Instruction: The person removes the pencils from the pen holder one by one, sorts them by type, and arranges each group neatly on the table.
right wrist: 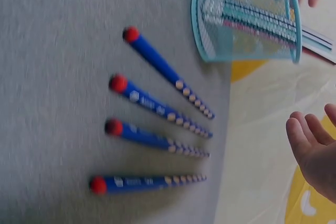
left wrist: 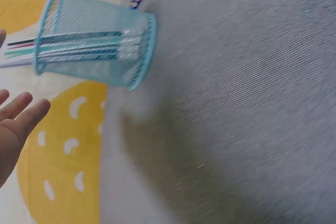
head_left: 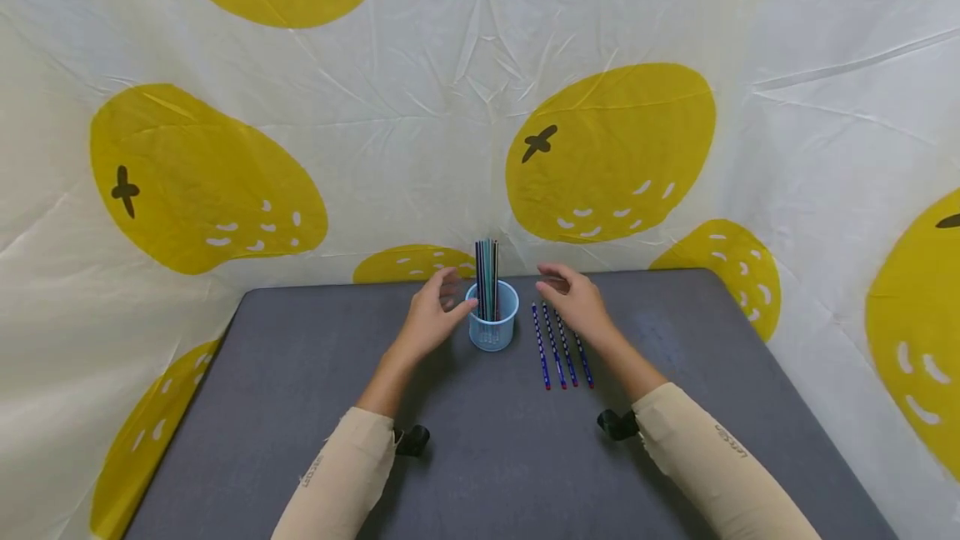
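Note:
A light blue mesh pencil cup [head_left: 492,335] stands near the far edge of the table, with several dark and teal pencils [head_left: 487,273] upright in it. My left hand [head_left: 435,312] is at the cup's left side, fingers relaxed and thumb near the rim. To the right of the cup, my right hand [head_left: 577,303] hovers with loosely bent fingers, holding nothing. Beneath and beside it lie several blue pencils [right wrist: 152,106] with red ends, side by side on the table. In the left wrist view the left fingers [left wrist: 29,111] are apart from the cup.
The dark grey table [head_left: 300,390] ends just behind the cup. A white cloth [head_left: 420,157] printed with yellow fruit hangs behind it and at the sides. Black wrist straps [head_left: 618,425] stick out from the beige sleeves [head_left: 705,448].

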A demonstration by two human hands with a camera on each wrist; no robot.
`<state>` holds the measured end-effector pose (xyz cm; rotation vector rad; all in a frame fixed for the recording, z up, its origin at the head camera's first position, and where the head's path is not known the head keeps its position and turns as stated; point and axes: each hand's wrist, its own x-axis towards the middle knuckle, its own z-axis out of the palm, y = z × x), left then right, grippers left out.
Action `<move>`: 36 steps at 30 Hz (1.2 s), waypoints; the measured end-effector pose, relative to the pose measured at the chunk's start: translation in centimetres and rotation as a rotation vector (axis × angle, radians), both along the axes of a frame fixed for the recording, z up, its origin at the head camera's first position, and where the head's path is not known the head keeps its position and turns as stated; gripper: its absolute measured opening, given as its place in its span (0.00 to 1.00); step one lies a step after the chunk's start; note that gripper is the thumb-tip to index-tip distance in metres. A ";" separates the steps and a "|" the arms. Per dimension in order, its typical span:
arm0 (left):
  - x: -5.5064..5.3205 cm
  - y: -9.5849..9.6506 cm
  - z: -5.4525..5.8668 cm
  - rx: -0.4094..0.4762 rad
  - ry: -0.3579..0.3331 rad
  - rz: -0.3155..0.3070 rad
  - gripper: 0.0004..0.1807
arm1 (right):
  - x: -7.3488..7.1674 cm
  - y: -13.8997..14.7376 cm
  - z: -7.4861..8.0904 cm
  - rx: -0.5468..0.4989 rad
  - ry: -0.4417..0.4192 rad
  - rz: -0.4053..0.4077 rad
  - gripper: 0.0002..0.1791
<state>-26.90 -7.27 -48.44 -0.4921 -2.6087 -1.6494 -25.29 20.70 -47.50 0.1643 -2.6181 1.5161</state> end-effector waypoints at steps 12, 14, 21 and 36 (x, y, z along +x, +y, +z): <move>-1.6 -1.6 2.6 0.010 0.069 0.022 0.28 | 1.0 -3.5 -1.6 -0.030 -0.043 0.059 0.25; -1.8 -1.5 3.0 0.004 0.073 0.022 0.28 | 1.0 -3.8 -1.9 -0.052 -0.046 0.071 0.25; -2.5 -0.4 3.5 -0.014 0.081 0.020 0.28 | 1.1 -4.5 -2.5 -0.070 -0.037 0.107 0.23; -3.8 2.5 2.2 0.046 0.081 0.056 0.22 | 0.7 -4.5 -2.5 -0.041 -0.019 0.078 0.24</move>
